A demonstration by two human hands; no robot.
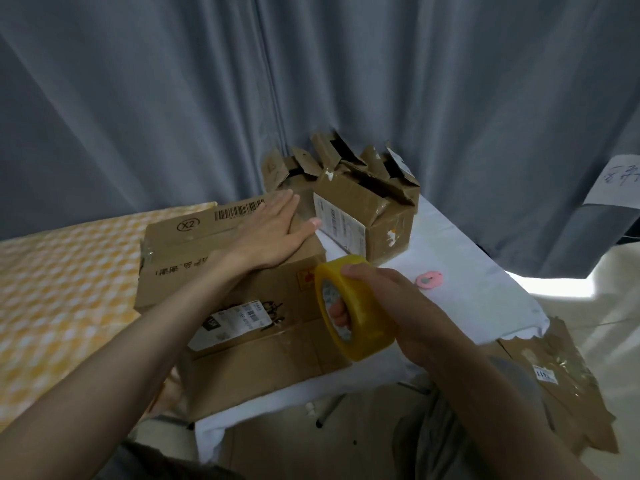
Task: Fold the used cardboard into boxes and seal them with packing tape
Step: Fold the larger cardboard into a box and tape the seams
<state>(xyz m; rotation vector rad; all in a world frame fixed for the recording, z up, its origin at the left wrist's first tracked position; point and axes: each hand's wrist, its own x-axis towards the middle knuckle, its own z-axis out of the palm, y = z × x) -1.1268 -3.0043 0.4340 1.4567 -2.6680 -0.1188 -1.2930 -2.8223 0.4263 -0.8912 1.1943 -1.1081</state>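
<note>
A large brown cardboard box (242, 306) with a barcode and shipping labels lies on the small white-covered table (460, 258). My left hand (273, 230) presses flat on its top flaps, fingers straight, reaching toward the far edge. My right hand (388, 306) grips a roll of yellow packing tape (353, 310) just off the box's right side, fingers through the core. Whether a strip runs from the roll to the box is not visible.
A smaller box (367, 216) with open flaps stands at the table's far end against grey curtains. A pink round object (428, 280) lies on the white cloth. Flattened cardboard (561, 382) lies on the floor at right. A yellow checked surface (59, 278) is at left.
</note>
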